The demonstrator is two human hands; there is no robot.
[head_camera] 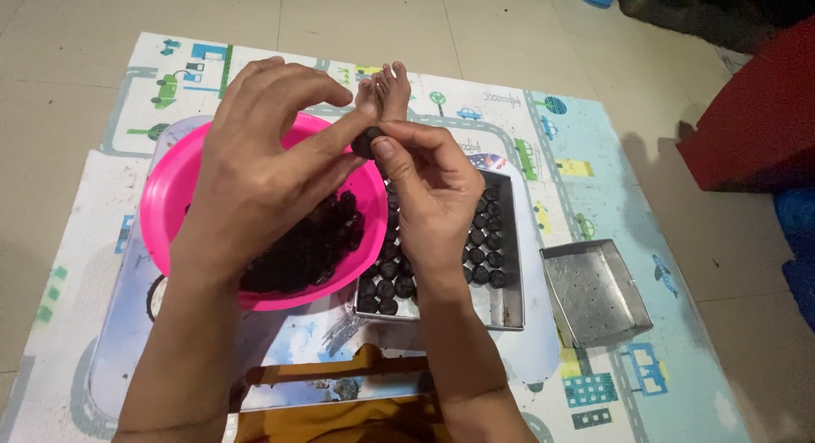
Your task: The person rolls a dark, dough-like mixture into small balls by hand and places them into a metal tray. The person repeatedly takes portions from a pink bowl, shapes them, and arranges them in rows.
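1 dark ball [367,142] is pinched between the fingertips of both raised hands, left hand [263,175] and right hand [433,192], above the pink bowl [170,188].

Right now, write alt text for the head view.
Two bare hands, left hand and right hand, pinch a small dark ball above a pink bowl of dark mixture. Beside it, a metal tray holds rows of dark balls; an empty tray sits farther right.

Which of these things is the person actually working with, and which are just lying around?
In use:
left hand
right hand
dark ball pinched between both hands
pink bowl of dark mixture
steel tray with rows of balls

Lying about:
empty steel tray
red box
play mat
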